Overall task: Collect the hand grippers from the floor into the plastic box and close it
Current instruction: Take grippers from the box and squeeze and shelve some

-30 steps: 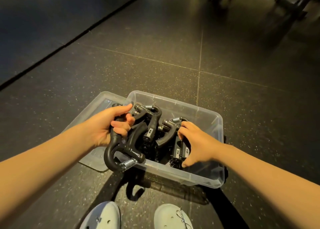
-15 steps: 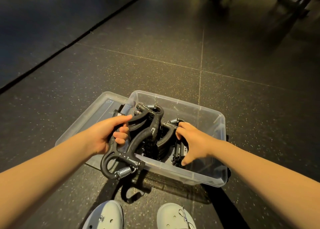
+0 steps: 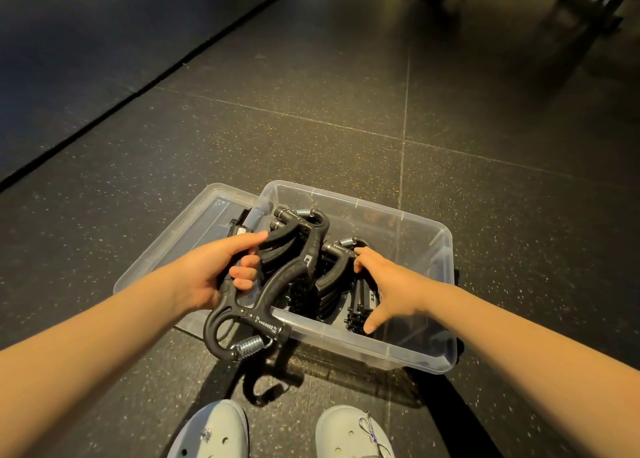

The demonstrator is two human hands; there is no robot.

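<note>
Left hand (image 3: 204, 274) is gripping a black hand gripper (image 3: 259, 322) over the plastic box (image 3: 381, 347), lower centre. Right hand (image 3: 394, 284) is curling its fingers on a second gripper (image 3: 337, 263) inside.

Fingers (image 3: 361, 254) of right hand (image 3: 394, 284) half buried among hand grippers (image 3: 334, 277); shoes (image 3: 214, 431) cropped below.

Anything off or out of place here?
One gripper, held by the left hand, hangs across the near rim of the box, spring end outside. The lid lies off, left of the box. Nothing spilled or broken.
</note>
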